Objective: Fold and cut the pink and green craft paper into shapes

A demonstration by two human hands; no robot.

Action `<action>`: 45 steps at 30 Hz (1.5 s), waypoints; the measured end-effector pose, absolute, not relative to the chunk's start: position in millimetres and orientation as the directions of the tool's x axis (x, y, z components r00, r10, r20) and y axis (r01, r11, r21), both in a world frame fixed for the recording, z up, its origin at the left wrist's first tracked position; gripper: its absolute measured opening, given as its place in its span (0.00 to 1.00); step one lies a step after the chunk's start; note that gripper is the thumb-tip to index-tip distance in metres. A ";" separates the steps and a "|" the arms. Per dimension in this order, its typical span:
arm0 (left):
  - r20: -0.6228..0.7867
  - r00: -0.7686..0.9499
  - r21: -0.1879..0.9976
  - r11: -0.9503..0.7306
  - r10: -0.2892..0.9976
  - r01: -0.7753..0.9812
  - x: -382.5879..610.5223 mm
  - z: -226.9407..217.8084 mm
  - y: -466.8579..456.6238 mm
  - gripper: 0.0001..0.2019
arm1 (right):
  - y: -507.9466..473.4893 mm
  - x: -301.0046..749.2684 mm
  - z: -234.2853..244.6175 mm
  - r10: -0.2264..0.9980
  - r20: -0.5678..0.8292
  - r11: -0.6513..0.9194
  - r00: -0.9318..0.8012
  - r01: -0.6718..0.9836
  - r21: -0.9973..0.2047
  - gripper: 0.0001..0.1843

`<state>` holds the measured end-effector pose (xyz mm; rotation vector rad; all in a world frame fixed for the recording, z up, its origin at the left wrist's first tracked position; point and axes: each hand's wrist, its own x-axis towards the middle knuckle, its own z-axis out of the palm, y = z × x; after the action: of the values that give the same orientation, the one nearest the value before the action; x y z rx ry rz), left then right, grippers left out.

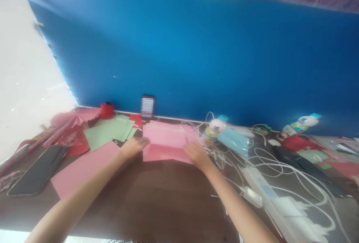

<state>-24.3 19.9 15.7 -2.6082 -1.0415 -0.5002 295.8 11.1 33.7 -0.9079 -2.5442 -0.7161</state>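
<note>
Between my two hands lies pink paper (pixel 165 134) on the dark brown table, with a fold line running across it and a darker strip along its near side. My left hand (pixel 134 146) pinches the paper's left edge, its fingers pressed together. At the paper's right side, my right hand (pixel 196 154) has its fingers closed on the near corner; blur softens the fingertips. Another pink sheet (pixel 86 168) lies flat under my left forearm. Light green sheets (pixel 112 131) are spread just beyond my left hand.
A phone (pixel 147 107) leans against the blue wall. At left are a red roll (pixel 107 110), a pleated pink paper fan (pixel 75 117) and a dark phone (pixel 37 170). A power strip (pixel 269 194) with tangled white cables and a bottle (pixel 215 126) stand at right.
</note>
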 end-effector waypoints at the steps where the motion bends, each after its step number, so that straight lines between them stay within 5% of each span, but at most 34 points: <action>1: 0.379 0.685 -0.126 -0.699 0.622 0.704 -23.5 7.1 17.2 0.15 | 7.5 290.7 25.8 0.533 0.431 0.655 -0.728 0.678 0.334 0.14; 5: 0.256 0.669 -0.091 -0.672 0.698 0.735 -21.3 -9.7 11.6 0.15 | 0.2 262.9 11.2 0.716 0.363 0.551 -0.596 0.802 0.230 0.07; 13: 0.096 0.623 -0.118 -0.613 0.776 0.781 -8.1 1.7 7.7 0.09 | 3.7 244.7 5.8 0.708 0.164 0.658 -0.686 0.726 0.197 0.11; 24: 0.124 0.724 -0.196 -0.699 0.678 0.688 20.7 -0.1 5.1 0.10 | 5.0 232.9 -2.6 0.662 0.185 0.688 -0.726 0.687 0.233 0.08; 31: 0.140 0.559 0.078 -0.572 0.817 0.816 -0.9 3.4 15.7 0.14 | 14.7 246.6 -1.4 0.714 0.226 0.687 -0.662 0.726 -0.042 0.11; 36: 0.076 0.369 0.323 -0.374 0.926 0.870 -6.9 7.9 24.6 0.16 | 26.1 249.7 4.0 0.806 0.136 0.591 -0.577 0.768 -0.247 0.15; 42: -0.046 0.171 0.474 -0.130 0.984 0.871 -11.8 11.0 31.5 0.17 | 35.0 248.8 1.4 0.930 0.005 0.343 -0.367 0.864 -0.370 0.12; 45: -0.050 0.163 0.503 -0.116 0.985 0.857 -13.0 11.2 33.6 0.18 | 35.9 247.6 1.3 0.944 -0.029 0.299 -0.327 0.894 -0.335 0.14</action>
<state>-13.0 33.6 11.2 -2.6776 -2.3028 -0.5489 247.6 35.9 1.3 -1.7082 -2.3873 0.4369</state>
